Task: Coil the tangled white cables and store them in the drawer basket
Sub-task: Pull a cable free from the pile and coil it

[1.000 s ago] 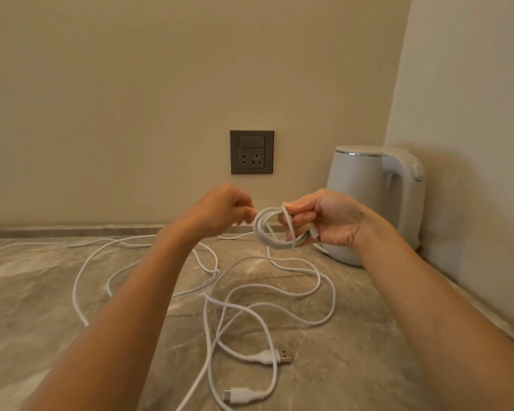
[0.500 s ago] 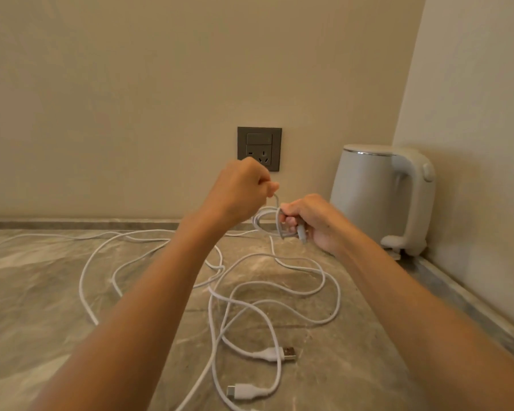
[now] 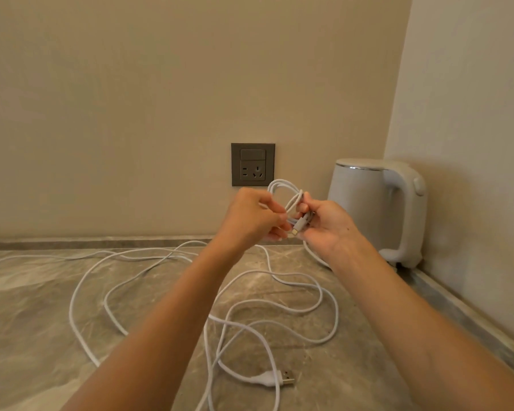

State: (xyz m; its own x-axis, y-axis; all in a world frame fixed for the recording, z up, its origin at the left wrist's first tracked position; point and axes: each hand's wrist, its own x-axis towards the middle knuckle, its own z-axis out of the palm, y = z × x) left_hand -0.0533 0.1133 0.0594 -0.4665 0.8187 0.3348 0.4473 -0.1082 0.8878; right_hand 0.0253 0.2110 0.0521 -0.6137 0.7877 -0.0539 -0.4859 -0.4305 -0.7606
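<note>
Domestic kitchen or pantry corner. Indicators: a marble-pattern stone countertop [image 3: 36,321], a white electric kettle [image 3: 377,209] standing at the far right, and a grey wall socket [image 3: 253,164] on the beige far wall.

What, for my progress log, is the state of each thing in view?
coil: few loops, held up between both hands
left hand: pinches the coil
right hand: grips the coil and a connector
cables: loose, tangled on the counter
USB plug: lying free on the counter
kettle: upright, lid shut
socket: nothing plugged in
</note>
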